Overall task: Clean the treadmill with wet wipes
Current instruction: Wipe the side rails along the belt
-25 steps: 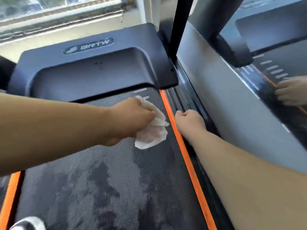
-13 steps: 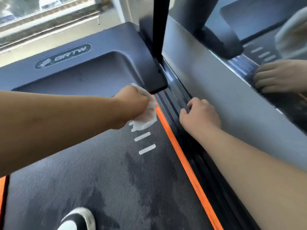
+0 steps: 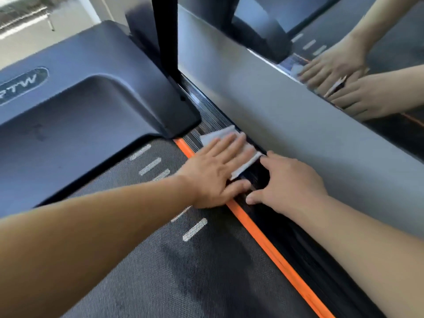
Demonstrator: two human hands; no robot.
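The treadmill fills the view: a dark woven belt [image 3: 160,267] with damp patches, an orange stripe [image 3: 270,253] along its right edge, a black ribbed side rail [image 3: 211,113] and a dark motor cover [image 3: 91,106]. A white wet wipe [image 3: 220,135] lies spread on the side rail just past the motor cover's corner. My left hand [image 3: 215,173] lies flat on the wipe, fingers spread, pressing it onto the rail. My right hand [image 3: 289,184] rests on the rail beside it, fingertips at the wipe's near edge, holding nothing.
A black upright post [image 3: 164,35] rises from the rail's far end. A grey ledge [image 3: 286,111] runs along the right, with a mirror [image 3: 390,24] above it that reflects both hands. A window sill [image 3: 23,21] shows at the far left.
My left hand carried the bunched wipe right, off the belt and over the orange stripe, and now presses it flat on the side rail. My right hand slid back slightly and uncurled.
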